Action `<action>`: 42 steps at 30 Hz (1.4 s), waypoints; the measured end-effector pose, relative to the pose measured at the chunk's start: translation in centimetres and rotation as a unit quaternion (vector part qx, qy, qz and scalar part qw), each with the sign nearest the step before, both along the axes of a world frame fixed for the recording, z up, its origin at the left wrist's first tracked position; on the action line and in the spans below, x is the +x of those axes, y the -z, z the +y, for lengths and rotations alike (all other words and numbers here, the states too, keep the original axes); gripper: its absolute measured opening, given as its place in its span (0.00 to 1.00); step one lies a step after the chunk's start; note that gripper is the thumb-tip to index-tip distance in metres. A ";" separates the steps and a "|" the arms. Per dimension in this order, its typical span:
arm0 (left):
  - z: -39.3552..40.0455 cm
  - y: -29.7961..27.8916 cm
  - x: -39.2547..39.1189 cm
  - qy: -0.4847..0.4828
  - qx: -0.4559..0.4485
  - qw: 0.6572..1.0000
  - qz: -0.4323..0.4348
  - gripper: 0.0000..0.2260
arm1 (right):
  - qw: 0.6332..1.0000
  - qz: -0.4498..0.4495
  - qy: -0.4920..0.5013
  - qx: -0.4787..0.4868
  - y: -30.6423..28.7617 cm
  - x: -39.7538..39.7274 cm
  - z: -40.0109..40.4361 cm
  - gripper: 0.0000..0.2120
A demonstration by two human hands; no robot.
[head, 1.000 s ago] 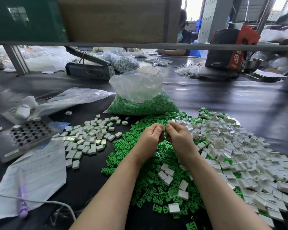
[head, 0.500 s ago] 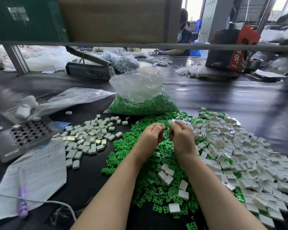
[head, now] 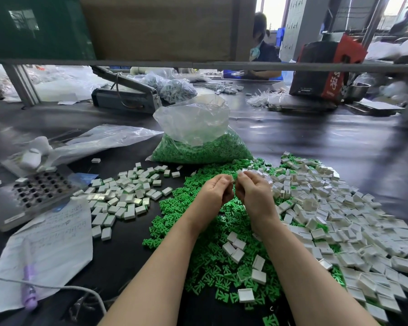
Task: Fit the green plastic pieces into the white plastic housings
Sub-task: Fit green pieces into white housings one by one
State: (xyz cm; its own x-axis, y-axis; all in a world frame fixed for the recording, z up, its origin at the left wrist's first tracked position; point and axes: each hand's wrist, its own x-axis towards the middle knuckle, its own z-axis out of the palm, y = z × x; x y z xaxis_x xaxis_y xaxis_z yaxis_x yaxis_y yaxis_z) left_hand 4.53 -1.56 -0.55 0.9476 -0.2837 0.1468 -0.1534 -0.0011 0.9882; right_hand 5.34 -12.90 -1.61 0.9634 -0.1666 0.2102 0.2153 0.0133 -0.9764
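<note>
Over the green heap: left hand [head: 216,191] and right hand [head: 253,192] are raised, knuckles nearly touching.
Change: right hand has drawn slightly apart from the left since a second ago; probably one insert is seated.
Hands: both curl around something small; contents hidden, so I cannot tell what.
Green pieces [head: 212,267]: spread beneath the wrists.
White housings [head: 339,220]: heaped right.
Finished pile [head: 125,194]: left.
</note>
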 end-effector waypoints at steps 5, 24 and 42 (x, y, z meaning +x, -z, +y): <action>0.1 0.1 0.2 -0.009 -0.010 1.000 0.011 0.14 | 1.000 -0.013 -0.018 -0.007 0.3 0.1 0.0 0.16; 1.7 0.1 0.5 0.039 0.018 0.999 0.032 0.16 | 0.986 0.056 -0.145 -0.055 0.2 -0.1 -0.8 0.17; 2.5 1.2 1.2 0.077 0.032 0.996 0.035 0.14 | 0.972 0.080 -0.201 -0.090 -0.2 -0.6 -1.6 0.18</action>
State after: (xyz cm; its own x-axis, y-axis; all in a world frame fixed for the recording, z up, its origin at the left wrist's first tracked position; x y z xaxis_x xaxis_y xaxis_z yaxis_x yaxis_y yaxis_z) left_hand 5.75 0.89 -1.77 0.8993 -0.4334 0.0590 -0.0876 -0.0462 0.9951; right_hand 4.76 -14.49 -1.37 0.9656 0.2562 0.0441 0.0743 -0.1097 -0.9912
